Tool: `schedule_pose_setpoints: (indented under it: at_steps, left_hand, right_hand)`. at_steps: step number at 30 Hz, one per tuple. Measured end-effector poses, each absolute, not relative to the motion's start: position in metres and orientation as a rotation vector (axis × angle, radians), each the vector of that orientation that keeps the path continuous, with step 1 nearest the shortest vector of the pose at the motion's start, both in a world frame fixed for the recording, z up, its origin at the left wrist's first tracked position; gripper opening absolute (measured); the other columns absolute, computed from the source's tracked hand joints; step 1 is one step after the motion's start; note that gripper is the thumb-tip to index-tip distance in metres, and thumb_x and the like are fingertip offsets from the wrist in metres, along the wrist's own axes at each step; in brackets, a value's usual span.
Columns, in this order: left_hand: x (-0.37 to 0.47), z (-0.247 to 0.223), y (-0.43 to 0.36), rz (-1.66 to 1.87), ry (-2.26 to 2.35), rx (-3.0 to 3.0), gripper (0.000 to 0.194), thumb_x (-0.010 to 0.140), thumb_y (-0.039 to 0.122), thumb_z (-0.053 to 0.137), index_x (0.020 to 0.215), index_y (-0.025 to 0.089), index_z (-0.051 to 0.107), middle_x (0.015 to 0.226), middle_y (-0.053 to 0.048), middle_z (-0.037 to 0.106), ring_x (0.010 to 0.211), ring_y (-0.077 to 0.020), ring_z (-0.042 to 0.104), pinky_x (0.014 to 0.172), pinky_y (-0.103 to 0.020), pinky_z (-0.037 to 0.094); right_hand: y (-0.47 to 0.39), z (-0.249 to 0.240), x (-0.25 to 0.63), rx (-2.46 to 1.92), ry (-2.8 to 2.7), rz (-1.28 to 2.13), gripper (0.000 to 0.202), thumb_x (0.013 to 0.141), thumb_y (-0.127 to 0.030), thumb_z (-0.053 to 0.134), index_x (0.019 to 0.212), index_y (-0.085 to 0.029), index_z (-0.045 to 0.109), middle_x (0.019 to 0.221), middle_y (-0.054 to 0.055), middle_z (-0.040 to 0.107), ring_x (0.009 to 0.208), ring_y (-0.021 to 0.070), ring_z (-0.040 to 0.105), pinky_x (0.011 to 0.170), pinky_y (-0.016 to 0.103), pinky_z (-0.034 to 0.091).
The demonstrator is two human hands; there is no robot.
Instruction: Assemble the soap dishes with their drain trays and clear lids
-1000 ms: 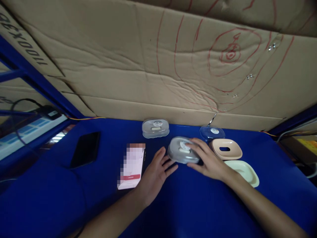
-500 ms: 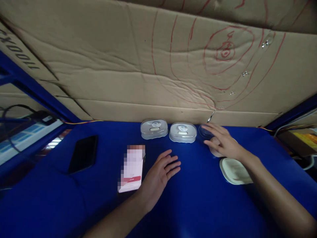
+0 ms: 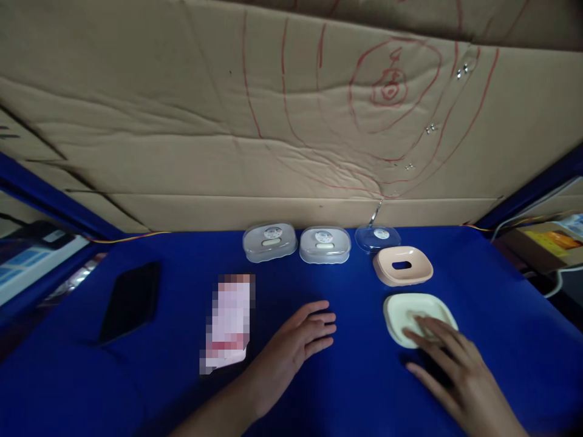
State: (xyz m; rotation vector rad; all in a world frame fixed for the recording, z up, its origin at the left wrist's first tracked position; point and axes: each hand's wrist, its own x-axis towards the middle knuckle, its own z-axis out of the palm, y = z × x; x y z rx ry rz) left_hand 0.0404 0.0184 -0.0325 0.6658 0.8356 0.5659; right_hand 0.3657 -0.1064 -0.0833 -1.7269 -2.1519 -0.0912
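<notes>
The right hand (image 3: 471, 373), fingers wide, was over the pale green dish (image 3: 416, 304) at near right, contact unclear; the left hand (image 3: 296, 340) was loosely spread to its left. Beyond the dish sat a peach holder (image 3: 385, 271).

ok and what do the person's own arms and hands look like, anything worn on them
The left hand and right hand are both bare, five-fingered human hands, with no gloves or rings to be seen. No sleeve, watch or bracelet shows on the visible parts of the forearms.
</notes>
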Motion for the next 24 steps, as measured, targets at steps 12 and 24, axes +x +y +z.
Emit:
schedule_pose_setpoints:
  at_steps: [12, 24]
  left_hand:
    - [0.052, -0.049, 0.007, 0.615, 0.699, 0.446, 0.036, 0.091, 0.027, 0.072, 0.125, 0.019, 0.069, 0.119, -0.011, 0.077, 0.102, -0.0214, 0.072, 0.093, -0.036, 0.052]
    - [0.043, -0.037, 0.022, 0.841, 0.759, 0.303, 0.030, 0.100, 0.037, 0.061, 0.120, 0.017, 0.071, 0.122, -0.009, 0.078, 0.117, -0.0248, 0.068, 0.102, -0.038, 0.053]
  right_hand:
    - [-0.059, -0.047, 0.282, -1.111, -2.380, 0.238, 0.036, 0.102, -0.029, 0.060, 0.138, -0.033, 0.061, 0.126, 0.003, 0.073, 0.116, 0.0239, 0.069, 0.100, 0.041, 0.055]
    - [0.014, -0.067, 0.391, -1.481, -2.225, -0.237, 0.031, 0.104, -0.035, 0.057, 0.132, -0.024, 0.066, 0.124, 0.008, 0.075, 0.113, 0.0281, 0.071, 0.096, 0.046, 0.053]
